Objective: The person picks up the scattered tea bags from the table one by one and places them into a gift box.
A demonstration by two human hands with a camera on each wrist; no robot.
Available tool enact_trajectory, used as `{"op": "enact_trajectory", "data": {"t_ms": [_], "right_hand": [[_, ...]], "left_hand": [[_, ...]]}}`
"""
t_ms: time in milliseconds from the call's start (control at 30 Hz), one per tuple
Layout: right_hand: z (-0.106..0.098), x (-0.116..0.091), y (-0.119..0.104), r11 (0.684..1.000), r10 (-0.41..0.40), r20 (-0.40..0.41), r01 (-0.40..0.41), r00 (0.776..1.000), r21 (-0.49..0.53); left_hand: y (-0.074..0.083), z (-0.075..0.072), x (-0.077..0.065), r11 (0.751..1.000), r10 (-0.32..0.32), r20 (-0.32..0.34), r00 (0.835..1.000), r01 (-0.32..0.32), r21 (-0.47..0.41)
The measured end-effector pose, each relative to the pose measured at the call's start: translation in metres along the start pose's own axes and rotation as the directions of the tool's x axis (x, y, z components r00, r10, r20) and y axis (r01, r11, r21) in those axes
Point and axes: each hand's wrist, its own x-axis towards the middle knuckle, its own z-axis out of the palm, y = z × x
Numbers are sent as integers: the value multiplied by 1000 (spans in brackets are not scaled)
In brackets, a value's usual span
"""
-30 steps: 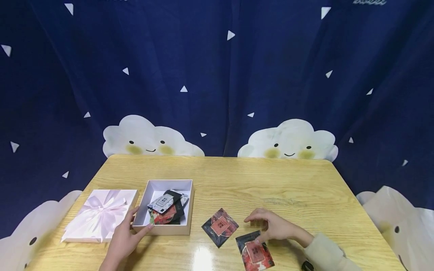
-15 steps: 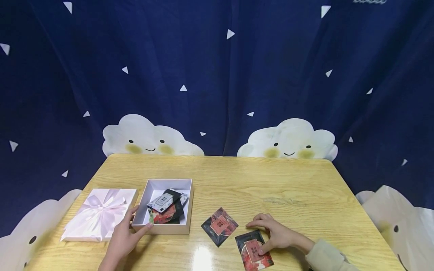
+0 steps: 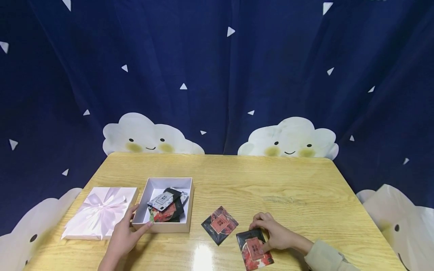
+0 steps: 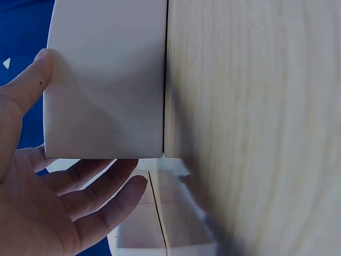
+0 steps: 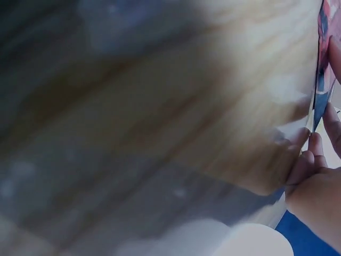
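My left hand point(image 3: 123, 238) holds the near-left corner of an open box point(image 3: 176, 228), pale outside and white inside. Its thumb lies at the front rim, with the fingers along the left side; in the left wrist view the box wall point(image 4: 106, 80) rises beside the thumb. Several flat printed sachets point(image 3: 166, 203) lie in a loose heap inside. At the right, my right hand point(image 3: 276, 233) pinches a black-and-red sachet point(image 3: 252, 246), thumb on its printed face and fingers at the top right edge. A second black-and-red sachet point(image 3: 220, 226) lies turned cornerwise on the table, left of it.
The box lid point(image 3: 101, 212), tied with a pale pink ribbon bow, lies left of the box. All of it rests on a wooden table point(image 3: 288, 180). Behind hangs a dark blue curtain point(image 3: 217, 75) printed with clouds and white triangles.
The right hand's thumb has come down onto the sachet's face, and its fingers have closed in at the edge. The left hand and the box have stayed in place.
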Motion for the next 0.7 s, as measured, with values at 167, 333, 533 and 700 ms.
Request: {"op": "enact_trajectory", "data": {"t_ms": [167, 333, 533, 700], "right_hand": [[0, 0, 0, 999, 43, -13, -43, 999, 13], [-3, 0, -1, 985, 148, 2, -148, 989, 91], [-13, 3, -4, 908, 200, 76, -214, 977, 360], [-18, 4, -4, 867, 221, 86, -236, 972, 440]], "left_hand": [[0, 1, 0, 1000, 8, -9, 1000, -8, 4], [0, 1, 0, 1000, 11, -10, 1000, -11, -5], [-1, 1, 0, 1000, 9, -4, 1000, -9, -9], [-1, 1, 0, 1000, 11, -5, 1000, -11, -9]]}}
